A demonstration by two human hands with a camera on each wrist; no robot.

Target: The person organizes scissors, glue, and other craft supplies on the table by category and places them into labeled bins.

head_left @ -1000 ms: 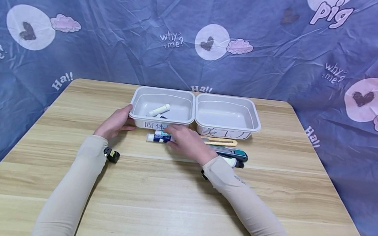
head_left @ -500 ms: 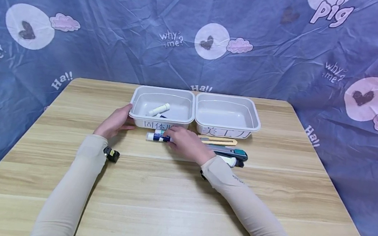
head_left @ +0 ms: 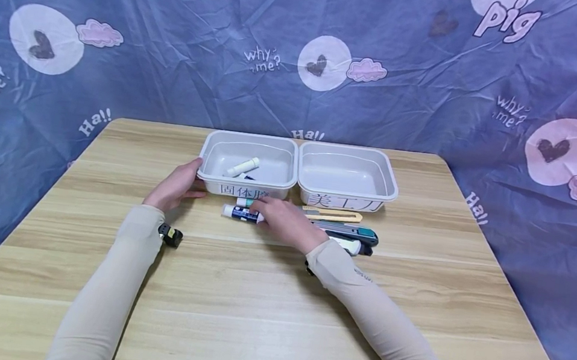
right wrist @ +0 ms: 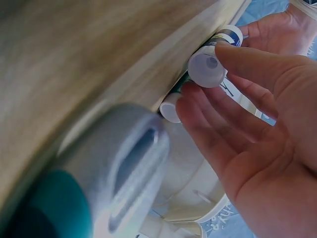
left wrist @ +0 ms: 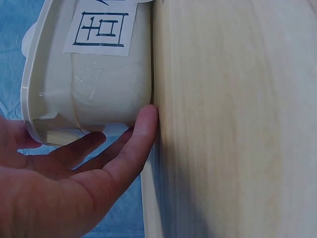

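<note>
My left hand (head_left: 175, 186) rests against the left end of the left white bin (head_left: 275, 163); in the left wrist view its extended fingers touch the bin's end wall. In front of this bin, my right hand (head_left: 289, 223) pinches a navy-and-white glue stick (head_left: 241, 214) between thumb and fingers, at its white end (right wrist: 205, 70). The stick lies low, tilted slightly, by the tabletop. Just behind it is a second glue stick (head_left: 243, 202) with a green band, partly covered by the right hand. A white glue stick (head_left: 242, 167) lies inside the left bin, beside another mostly hidden one.
The right white bin (head_left: 346, 172) adjoins the left one; both carry labels in front. A yellow utility knife (head_left: 337, 215), a grey-and-teal utility knife (head_left: 355, 232) and a white-and-black one (head_left: 352, 247) lie under and beyond the right wrist on the wooden table (head_left: 257, 334).
The navy glue stick has turned slightly, its left end shifting a little left, as the right fingers work on it. The left hand and both bins stay in place.
</note>
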